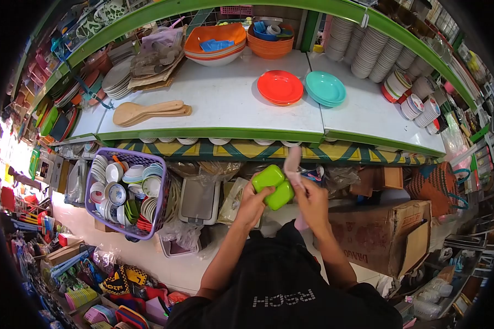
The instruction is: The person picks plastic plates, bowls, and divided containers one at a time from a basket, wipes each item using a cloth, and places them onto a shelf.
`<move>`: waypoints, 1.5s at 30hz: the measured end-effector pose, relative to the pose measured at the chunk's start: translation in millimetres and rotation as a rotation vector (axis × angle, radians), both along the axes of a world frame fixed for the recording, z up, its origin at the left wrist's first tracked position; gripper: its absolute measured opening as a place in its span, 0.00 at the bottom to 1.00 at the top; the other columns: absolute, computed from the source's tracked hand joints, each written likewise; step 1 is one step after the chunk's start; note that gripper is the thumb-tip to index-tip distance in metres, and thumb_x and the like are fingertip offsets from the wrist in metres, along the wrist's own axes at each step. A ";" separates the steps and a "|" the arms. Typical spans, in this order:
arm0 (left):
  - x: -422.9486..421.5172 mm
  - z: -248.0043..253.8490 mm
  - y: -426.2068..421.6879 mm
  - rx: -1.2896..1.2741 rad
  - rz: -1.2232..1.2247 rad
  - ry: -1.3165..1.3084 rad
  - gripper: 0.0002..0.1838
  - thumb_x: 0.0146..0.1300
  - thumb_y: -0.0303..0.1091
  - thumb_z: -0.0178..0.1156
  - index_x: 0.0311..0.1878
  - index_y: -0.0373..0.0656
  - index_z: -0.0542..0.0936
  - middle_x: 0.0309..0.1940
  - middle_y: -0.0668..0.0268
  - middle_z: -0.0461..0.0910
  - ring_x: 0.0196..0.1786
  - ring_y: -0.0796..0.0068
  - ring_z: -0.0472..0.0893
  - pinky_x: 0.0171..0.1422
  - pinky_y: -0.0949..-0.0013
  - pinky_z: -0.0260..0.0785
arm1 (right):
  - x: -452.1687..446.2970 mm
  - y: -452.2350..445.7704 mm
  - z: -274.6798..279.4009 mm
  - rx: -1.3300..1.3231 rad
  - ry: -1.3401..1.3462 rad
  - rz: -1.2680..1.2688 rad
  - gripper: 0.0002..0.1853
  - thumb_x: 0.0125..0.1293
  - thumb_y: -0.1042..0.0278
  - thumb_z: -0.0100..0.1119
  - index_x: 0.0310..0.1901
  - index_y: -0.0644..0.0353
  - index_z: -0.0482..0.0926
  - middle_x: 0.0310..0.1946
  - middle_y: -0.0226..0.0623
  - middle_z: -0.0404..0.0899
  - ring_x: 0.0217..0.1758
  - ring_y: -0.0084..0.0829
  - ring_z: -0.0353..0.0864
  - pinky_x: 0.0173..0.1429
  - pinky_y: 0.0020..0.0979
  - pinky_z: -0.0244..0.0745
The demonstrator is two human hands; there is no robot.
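My left hand (251, 206) is closed around a bright green two-part plastic dish (270, 179), with the thumb lying across its middle. My right hand (313, 204) grips a pale pink cloth (292, 163) close to the dish's right side. One end of the cloth stands up past the fingers and another hangs below the hand. Both hands are in front of my body, below the shelf's front edge. Whether the cloth touches the dish, I cannot tell.
On the white shelf (219, 115) are red plates (280, 86), turquoise plates (325, 88), wooden paddles (148, 111) and orange bowls (270, 44). A purple basket (158, 215) of dishes stands at left on the floor. A cardboard box (368, 236) sits at right.
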State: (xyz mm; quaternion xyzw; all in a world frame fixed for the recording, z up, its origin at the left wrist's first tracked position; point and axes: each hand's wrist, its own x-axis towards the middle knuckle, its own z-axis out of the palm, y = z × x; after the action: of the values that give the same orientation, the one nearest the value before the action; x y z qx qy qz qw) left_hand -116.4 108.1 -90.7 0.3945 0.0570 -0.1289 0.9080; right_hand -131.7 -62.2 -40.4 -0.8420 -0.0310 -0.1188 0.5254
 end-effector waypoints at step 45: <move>17.0 36.8 47.0 0.559 -0.438 -0.461 0.29 0.72 0.24 0.58 0.74 0.36 0.64 0.61 0.68 0.76 0.61 0.79 0.73 0.67 0.72 0.66 | 25.1 17.5 20.7 -0.312 -0.296 0.240 0.27 0.56 0.82 0.63 0.59 0.56 0.84 0.55 0.37 0.86 0.58 0.40 0.84 0.61 0.37 0.80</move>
State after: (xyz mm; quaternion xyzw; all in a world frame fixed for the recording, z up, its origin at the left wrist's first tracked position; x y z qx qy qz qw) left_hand -99.4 155.1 -53.9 0.6468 -0.2001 -0.2071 0.7062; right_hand -106.6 -44.7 -19.6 -0.8766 -0.2253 -0.1716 0.3891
